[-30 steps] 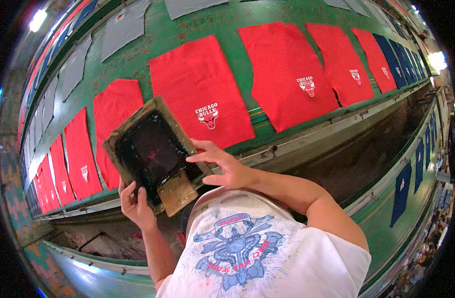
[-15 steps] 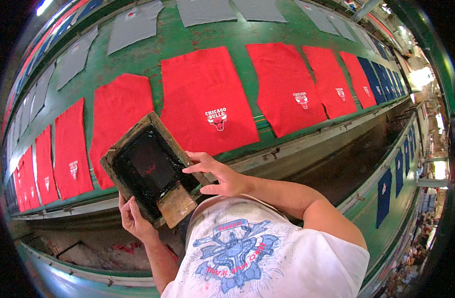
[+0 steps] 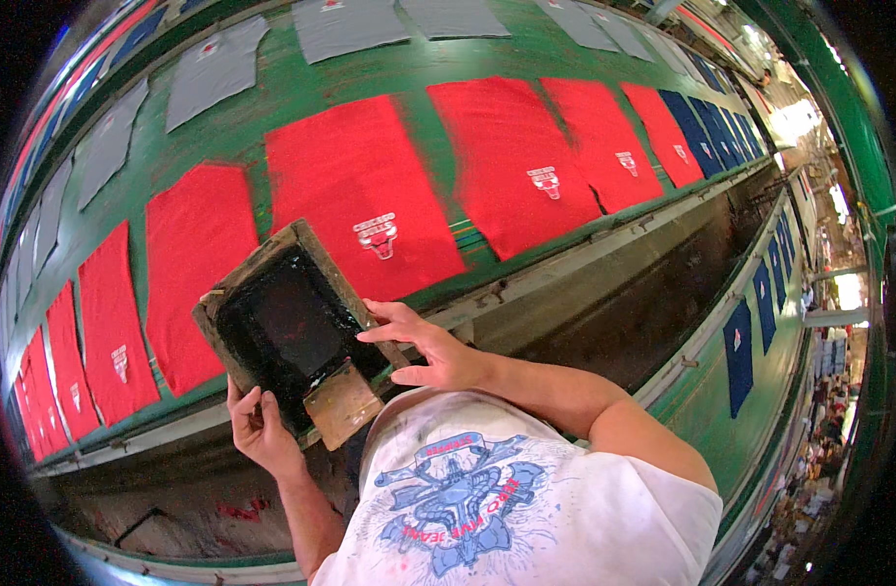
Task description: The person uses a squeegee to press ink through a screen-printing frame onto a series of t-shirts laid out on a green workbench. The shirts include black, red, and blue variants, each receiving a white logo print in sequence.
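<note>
A small screen-printing frame with dark wooden sides is held tilted in front of my body. Black ink coats its inner mesh. Inside its lower corner rests a squeegee with a flat, ink-stained wooden handle. My left hand grips the frame's lower left edge, fingers curled, thumb up. On the right side, my right hand clasps the edge, its thumb and fingers spread over the rim. Just beyond the frame, a red fabric panel with a white and red print lies on the green table.
The long green table carries more red panels, grey panels and navy panels. A metal rail runs along its near edge. Across the aisle to the right, another green table holds navy panels.
The table and its panels have shifted left in view, the right-hand ones also upward, as my view turns. The frame stays in both hands with almost the same tilt.
</note>
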`<state>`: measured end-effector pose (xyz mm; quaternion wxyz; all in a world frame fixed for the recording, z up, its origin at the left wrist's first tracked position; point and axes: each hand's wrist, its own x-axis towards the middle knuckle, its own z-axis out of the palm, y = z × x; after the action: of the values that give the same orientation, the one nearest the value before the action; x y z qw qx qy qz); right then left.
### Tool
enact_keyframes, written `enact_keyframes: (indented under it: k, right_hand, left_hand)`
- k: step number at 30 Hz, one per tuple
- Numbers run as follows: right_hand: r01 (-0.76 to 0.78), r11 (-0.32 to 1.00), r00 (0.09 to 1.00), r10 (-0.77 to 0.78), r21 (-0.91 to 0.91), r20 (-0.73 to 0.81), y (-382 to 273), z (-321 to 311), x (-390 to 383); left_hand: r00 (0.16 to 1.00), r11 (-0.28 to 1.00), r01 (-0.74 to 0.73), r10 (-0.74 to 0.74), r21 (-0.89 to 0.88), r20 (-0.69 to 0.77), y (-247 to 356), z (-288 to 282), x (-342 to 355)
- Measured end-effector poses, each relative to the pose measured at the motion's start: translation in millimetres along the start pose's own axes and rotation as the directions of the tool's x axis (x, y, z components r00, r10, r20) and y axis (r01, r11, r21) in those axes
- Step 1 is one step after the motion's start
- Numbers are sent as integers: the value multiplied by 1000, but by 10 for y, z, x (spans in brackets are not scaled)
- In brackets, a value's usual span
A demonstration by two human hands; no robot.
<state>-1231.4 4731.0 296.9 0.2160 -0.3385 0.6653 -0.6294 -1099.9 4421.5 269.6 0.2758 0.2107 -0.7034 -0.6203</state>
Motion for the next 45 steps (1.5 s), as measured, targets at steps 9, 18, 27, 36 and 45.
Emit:
enact_keyframes:
  k: [9, 18, 27, 36, 45]
  right_hand:
    - [93, 995, 982, -84, 44, -172, 216, -1189, -547]
    - [42, 999, 942, -49, -28, -333, 417, -3323, -1570]
    - [-133, 991, 877, 123, 12, -465, 746, -4350, -2241]
    - [-189, 981, 852, 190, 52, -488, 847, -4509, -2383]
    - [-142, 986, 831, 166, 86, -531, 920, -4477, -2421]
  left_hand:
    - [985, 972, -160, 146, 170, 92, 157, 1409, -131]
    - [976, 964, -178, 146, 196, 164, 430, 3956, -661]
    - [943, 948, -277, 237, 157, 234, 52, 5344, -1059]
    - [945, 944, -277, 235, 176, 229, -99, 5599, -1231]
    - [953, 960, -226, 184, 165, 240, -85, 5614, -1261]
